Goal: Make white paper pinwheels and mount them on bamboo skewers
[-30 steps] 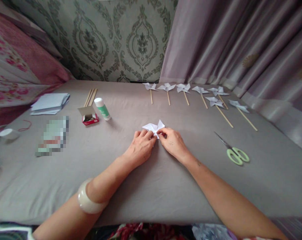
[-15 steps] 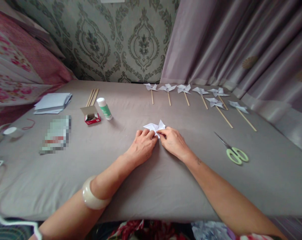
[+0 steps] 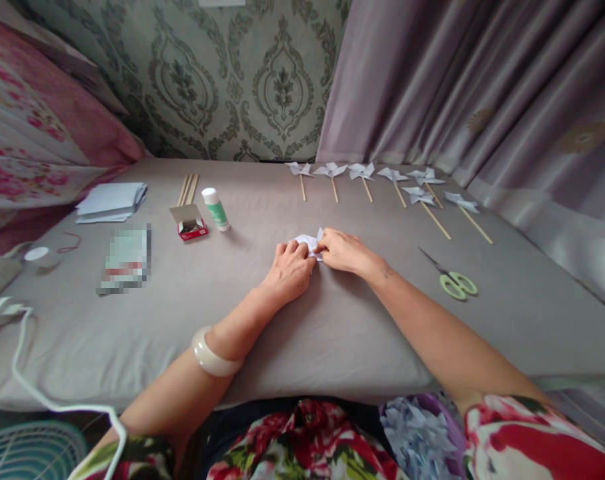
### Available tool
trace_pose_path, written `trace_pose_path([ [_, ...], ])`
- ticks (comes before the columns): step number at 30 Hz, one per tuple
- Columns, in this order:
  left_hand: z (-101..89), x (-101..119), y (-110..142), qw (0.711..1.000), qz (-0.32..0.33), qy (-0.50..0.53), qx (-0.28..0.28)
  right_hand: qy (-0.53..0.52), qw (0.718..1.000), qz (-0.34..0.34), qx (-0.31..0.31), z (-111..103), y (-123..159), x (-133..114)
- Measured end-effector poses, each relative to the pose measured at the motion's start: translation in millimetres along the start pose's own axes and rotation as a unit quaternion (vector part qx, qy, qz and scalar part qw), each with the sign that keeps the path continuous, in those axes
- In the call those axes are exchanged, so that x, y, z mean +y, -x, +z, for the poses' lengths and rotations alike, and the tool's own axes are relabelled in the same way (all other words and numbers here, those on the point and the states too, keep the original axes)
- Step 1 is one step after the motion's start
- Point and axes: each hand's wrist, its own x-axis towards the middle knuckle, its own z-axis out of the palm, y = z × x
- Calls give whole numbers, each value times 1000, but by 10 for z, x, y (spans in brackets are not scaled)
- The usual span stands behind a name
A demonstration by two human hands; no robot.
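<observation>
While holding the folded white paper (image 3: 306,241) on the grey cloth (image 3: 342,347) under the bunched fingers of the left hand (image 3: 289,270) and pinching it, seemingly, between thumb and forefinger of the right hand (image 3: 345,251), press close to those fingertips without crushing the raised point (image 3: 320,233) beside them.

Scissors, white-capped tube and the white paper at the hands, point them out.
Scissors (image 3: 450,275): head view, where blades meet handles.
White-capped tube (image 3: 217,213): head view, green label.
White paper (image 3: 309,241): head view, uncovered upper part.
</observation>
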Motion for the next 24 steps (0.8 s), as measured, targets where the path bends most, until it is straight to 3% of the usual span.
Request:
trace_pose_path([
  [6, 16, -22, -16, 1000, -1, 1, 4, -12, 1000, 11, 7, 21, 26, -10],
  [14, 12, -25, -2, 1000, 7, 13, 10, -119, 992, 33, 9, 202, -87, 136],
  [20, 22, -49, 12, 999, 17, 17, 25, -26, 998, 10, 60, 179, 128, -28],
  [24, -45, -63, -30, 995, -36, 56, 76, 1, 999, 9, 46, 108, 98, -90],
])
